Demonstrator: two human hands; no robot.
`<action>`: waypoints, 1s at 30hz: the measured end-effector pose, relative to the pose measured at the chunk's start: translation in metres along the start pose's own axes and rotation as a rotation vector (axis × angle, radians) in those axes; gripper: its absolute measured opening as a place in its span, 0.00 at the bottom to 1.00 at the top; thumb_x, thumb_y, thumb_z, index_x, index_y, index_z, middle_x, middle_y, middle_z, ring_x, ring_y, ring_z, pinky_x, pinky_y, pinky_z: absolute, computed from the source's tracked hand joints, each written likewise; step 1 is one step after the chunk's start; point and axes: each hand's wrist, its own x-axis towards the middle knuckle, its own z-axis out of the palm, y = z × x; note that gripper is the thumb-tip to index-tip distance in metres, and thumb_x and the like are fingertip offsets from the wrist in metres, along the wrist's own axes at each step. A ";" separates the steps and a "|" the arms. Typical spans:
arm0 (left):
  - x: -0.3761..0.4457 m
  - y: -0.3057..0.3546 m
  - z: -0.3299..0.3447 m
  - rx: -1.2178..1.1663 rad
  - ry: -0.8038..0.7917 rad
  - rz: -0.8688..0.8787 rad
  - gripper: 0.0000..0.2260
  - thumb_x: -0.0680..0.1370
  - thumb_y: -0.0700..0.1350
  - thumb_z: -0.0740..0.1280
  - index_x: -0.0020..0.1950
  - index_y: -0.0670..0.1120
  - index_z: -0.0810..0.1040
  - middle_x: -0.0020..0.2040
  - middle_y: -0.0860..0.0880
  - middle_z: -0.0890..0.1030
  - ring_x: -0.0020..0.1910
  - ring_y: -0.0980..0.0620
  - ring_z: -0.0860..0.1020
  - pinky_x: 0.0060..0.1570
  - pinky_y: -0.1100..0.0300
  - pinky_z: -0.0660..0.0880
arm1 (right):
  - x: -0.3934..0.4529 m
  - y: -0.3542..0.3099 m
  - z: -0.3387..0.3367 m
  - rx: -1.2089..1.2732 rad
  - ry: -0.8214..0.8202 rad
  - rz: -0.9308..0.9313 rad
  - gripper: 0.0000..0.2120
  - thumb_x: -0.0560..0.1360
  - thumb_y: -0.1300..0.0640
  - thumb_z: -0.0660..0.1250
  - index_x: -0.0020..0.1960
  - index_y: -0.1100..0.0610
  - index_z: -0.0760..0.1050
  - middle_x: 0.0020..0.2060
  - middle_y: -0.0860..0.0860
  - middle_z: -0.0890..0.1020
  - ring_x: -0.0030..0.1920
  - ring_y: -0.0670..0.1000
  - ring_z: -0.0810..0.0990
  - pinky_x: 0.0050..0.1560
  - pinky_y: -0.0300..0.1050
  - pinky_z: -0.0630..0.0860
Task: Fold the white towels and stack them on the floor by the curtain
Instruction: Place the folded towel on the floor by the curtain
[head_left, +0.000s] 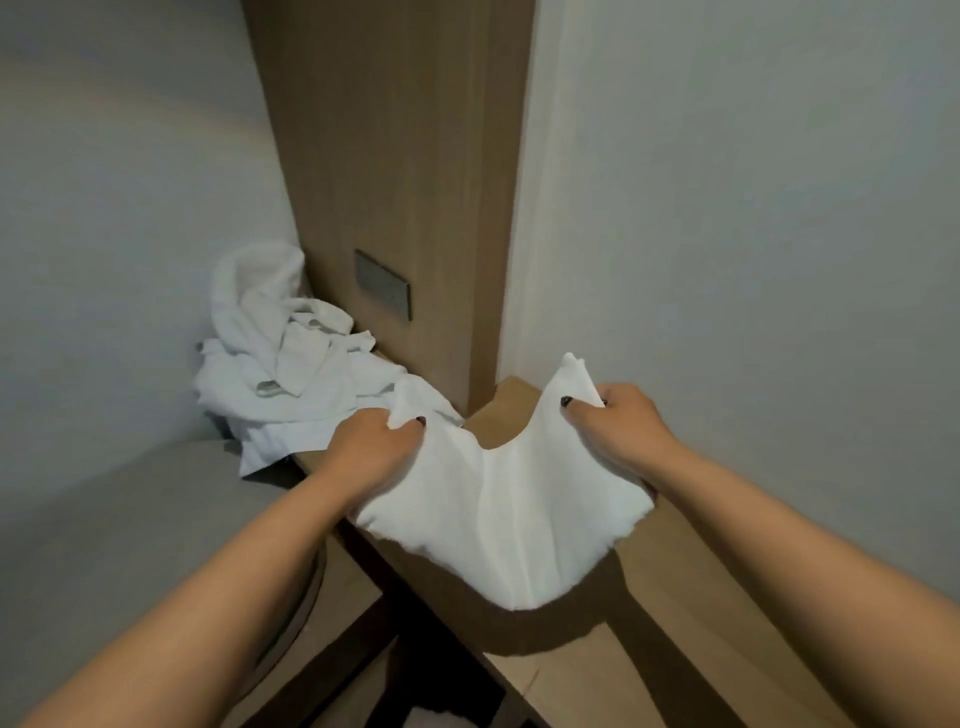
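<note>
A small white towel (511, 514) hangs in the air between my two hands, sagging in the middle above a wooden desk top (675, 597). My left hand (371, 449) pinches one upper corner of it between thumb and fingers. My right hand (618, 426) pinches the other upper corner, which sticks up past the thumb. A crumpled heap of white towels (280, 364) lies at the far left end of the desk, against the wall.
A wooden wall panel (395, 156) with a grey socket plate (382, 285) rises behind the desk. White walls close in on the left and right. A grey rounded chair back (130, 519) sits at the lower left, beside the desk's dark edge.
</note>
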 end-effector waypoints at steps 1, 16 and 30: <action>0.000 -0.014 -0.012 -0.028 0.018 -0.001 0.17 0.81 0.51 0.60 0.35 0.44 0.68 0.35 0.47 0.74 0.36 0.49 0.71 0.35 0.56 0.63 | -0.001 -0.012 0.015 -0.015 -0.022 -0.025 0.14 0.76 0.53 0.63 0.34 0.56 0.69 0.31 0.51 0.75 0.32 0.52 0.74 0.33 0.43 0.67; -0.011 -0.233 -0.164 -0.152 0.114 -0.195 0.15 0.83 0.51 0.57 0.66 0.48 0.73 0.61 0.50 0.78 0.59 0.47 0.76 0.53 0.57 0.69 | 0.001 -0.178 0.281 -0.215 -0.314 -0.404 0.15 0.79 0.50 0.62 0.37 0.56 0.67 0.33 0.49 0.73 0.35 0.49 0.71 0.32 0.42 0.62; -0.072 -0.387 -0.267 -0.273 0.404 -0.504 0.16 0.83 0.52 0.55 0.68 0.52 0.72 0.61 0.50 0.78 0.56 0.49 0.77 0.52 0.55 0.71 | -0.053 -0.280 0.465 -0.223 -0.564 -0.639 0.14 0.79 0.48 0.61 0.37 0.51 0.66 0.31 0.48 0.73 0.34 0.50 0.72 0.36 0.47 0.69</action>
